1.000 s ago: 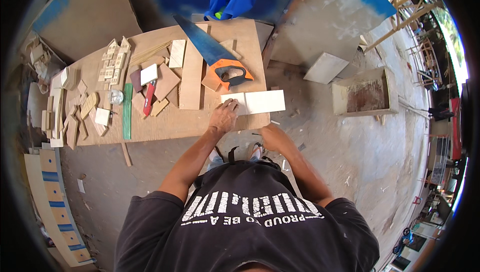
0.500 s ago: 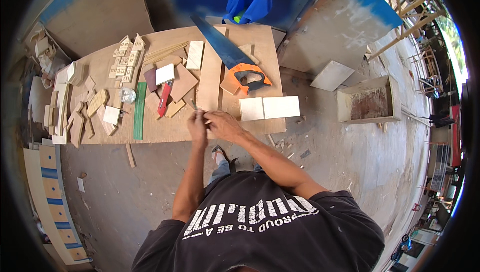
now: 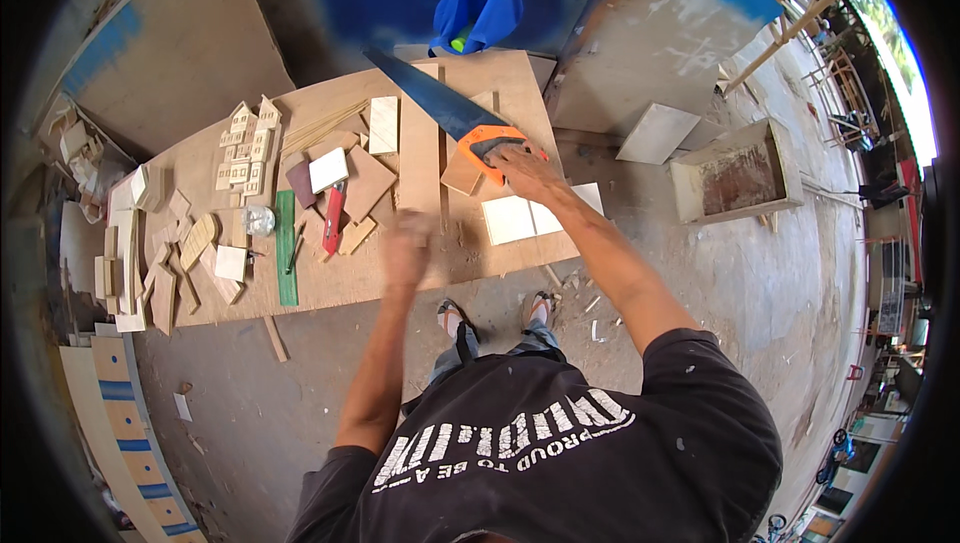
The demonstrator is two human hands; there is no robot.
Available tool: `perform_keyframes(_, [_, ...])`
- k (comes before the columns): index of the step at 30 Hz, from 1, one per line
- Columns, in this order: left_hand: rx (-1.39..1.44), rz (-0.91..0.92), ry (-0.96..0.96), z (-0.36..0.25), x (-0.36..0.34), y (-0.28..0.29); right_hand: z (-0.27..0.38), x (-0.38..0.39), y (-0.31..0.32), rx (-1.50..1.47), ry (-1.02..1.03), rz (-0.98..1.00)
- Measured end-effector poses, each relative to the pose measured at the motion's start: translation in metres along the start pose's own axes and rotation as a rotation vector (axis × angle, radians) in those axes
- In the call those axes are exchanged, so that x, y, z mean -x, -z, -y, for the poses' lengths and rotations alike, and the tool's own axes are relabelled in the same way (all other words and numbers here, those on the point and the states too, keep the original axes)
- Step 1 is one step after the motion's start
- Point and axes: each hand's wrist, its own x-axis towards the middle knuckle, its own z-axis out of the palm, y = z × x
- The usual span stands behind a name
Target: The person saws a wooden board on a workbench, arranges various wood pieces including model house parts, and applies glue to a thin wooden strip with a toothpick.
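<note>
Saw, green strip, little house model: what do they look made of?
Saw: blade likely metal, being thin and flat, with a dark blue finish; orange-and-black handle probably plastic, from its bright, even colour.
Green strip: perhaps painted wood, its green streaky; plastic is possible.
House model: apparently bare wood, pale tan and matt.

We see a saw blade of smooth, dark blue metal, with a handle that looks like plastic. The surface is matt bare wood; the white block looks smooth. The small container is clear and glossy. We find creased cloth in the bag, matt fabric in the shirt and a rough, scuffed floor.
</note>
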Motion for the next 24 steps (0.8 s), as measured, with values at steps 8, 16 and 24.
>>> perform_keyframes(8, [-0.081,0.32,-0.222,-0.063,-0.038,-0.091,0.004,0.059,0.109,-0.058,-0.06,-0.296])
perform_keyframes(16, [0.093,-0.026,0.013,0.01,-0.01,-0.004,0.069,0.26,0.121,-0.762,-0.761,-0.962])
perform_keyframes(24, [-0.217,0.011,-0.034,0.009,-0.002,-0.01,0.111,0.383,0.073,-1.085,-1.083,-1.197])
